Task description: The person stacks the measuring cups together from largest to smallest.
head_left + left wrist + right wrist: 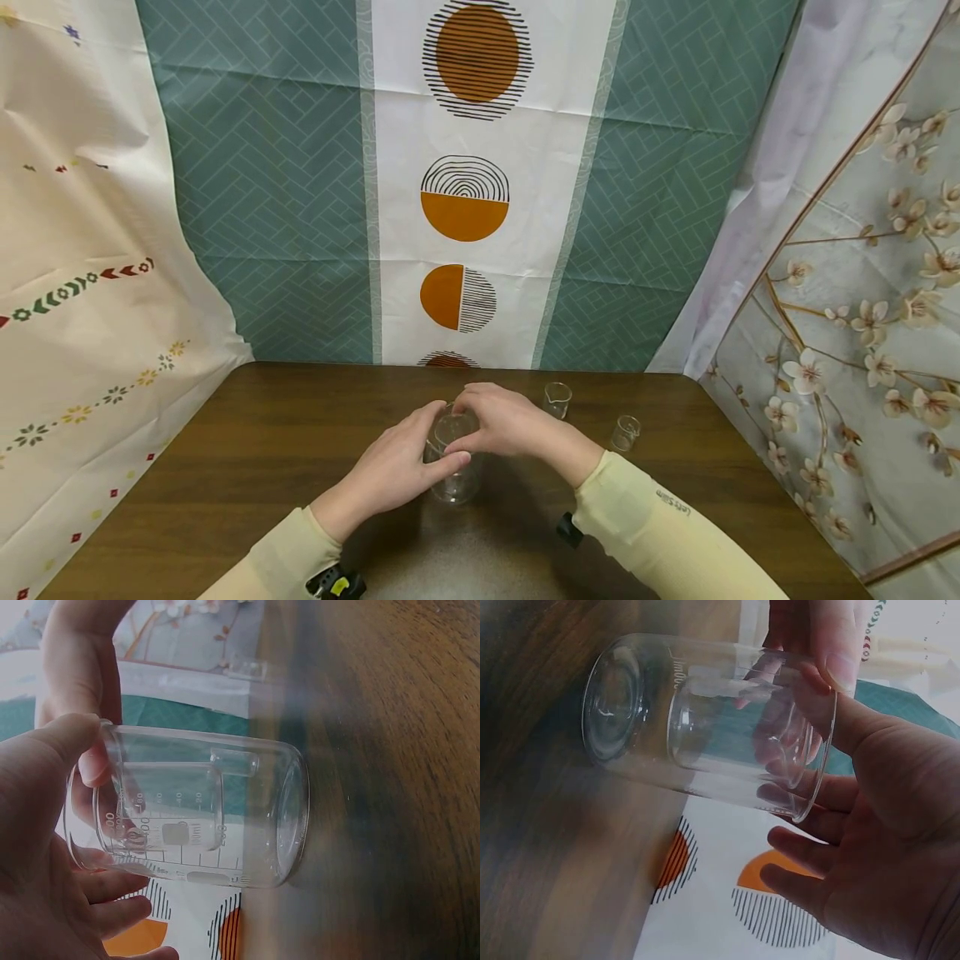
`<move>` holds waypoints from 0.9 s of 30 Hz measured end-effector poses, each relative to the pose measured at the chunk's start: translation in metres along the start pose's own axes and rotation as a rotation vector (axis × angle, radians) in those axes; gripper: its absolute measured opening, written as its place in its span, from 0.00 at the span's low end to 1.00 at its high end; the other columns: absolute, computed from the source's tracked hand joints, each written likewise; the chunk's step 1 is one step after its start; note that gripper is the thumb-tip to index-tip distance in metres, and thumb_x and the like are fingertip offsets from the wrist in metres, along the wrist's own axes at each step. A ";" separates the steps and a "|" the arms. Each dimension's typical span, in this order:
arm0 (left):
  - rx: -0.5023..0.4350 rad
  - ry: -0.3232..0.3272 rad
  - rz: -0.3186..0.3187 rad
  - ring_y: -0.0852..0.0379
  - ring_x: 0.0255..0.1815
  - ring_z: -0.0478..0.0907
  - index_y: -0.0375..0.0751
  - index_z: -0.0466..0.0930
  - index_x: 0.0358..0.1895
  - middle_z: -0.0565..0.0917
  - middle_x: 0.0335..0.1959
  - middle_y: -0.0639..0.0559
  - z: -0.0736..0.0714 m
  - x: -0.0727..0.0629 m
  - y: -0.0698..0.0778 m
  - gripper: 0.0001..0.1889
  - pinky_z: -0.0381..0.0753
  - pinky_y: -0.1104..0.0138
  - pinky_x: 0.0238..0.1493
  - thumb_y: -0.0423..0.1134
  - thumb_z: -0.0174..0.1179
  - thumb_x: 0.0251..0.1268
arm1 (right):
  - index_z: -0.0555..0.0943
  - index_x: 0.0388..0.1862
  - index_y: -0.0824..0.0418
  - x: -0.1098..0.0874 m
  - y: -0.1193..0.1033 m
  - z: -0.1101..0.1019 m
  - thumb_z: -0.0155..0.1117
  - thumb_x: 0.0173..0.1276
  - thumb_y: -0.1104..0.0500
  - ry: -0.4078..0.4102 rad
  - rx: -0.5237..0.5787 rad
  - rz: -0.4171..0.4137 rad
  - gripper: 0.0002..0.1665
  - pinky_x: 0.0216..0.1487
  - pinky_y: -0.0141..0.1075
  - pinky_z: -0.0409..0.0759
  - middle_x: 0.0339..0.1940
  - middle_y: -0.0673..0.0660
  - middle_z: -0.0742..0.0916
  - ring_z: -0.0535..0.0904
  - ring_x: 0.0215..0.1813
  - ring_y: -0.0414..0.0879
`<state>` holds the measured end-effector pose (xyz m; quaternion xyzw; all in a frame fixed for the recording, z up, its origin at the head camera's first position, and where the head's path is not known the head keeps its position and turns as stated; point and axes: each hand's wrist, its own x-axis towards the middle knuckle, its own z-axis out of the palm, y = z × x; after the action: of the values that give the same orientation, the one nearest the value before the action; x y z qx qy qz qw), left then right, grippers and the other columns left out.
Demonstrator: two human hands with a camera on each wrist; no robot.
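Observation:
A large clear glass beaker (454, 485) stands upright on the wooden table in front of me. Inside its upper part hangs a smaller glass beaker (196, 796) with printed graduations, its base well above the large beaker's bottom. My left hand (397, 462) holds the large beaker near its rim, thumb on the near side and fingers round the left. From the right, my right hand (506, 421) reaches over the rim and pinches the small beaker's upper edge between thumb and fingers. Glass reflections partly blur where the right fingertips touch.
Two more small glass beakers stand on the table to the right: one beaker (557, 400) farther back, another beaker (626, 433) nearer the right side. A patterned curtain (465, 208) hangs behind the brown table (300, 417), with fabric on both sides.

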<state>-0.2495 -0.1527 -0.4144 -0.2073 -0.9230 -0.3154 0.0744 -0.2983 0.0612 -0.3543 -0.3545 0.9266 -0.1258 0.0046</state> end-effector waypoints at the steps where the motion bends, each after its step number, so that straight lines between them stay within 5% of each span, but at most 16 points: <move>1: 0.000 0.000 0.001 0.44 0.74 0.78 0.40 0.68 0.83 0.78 0.77 0.47 0.000 0.000 0.000 0.49 0.80 0.40 0.67 0.73 0.64 0.73 | 0.90 0.59 0.54 0.001 0.000 0.000 0.82 0.68 0.36 -0.004 -0.002 -0.001 0.30 0.58 0.46 0.85 0.57 0.49 0.87 0.83 0.60 0.47; 27: 0.007 -0.019 -0.020 0.41 0.76 0.76 0.38 0.67 0.84 0.74 0.81 0.43 0.000 0.001 0.002 0.50 0.77 0.40 0.70 0.73 0.64 0.74 | 0.92 0.57 0.54 0.012 -0.006 -0.005 0.84 0.68 0.45 -0.125 -0.062 -0.007 0.24 0.64 0.44 0.83 0.62 0.51 0.88 0.80 0.68 0.50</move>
<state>-0.2495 -0.1513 -0.4133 -0.2008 -0.9268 -0.3109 0.0633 -0.3040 0.0503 -0.3466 -0.3649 0.9266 -0.0747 0.0511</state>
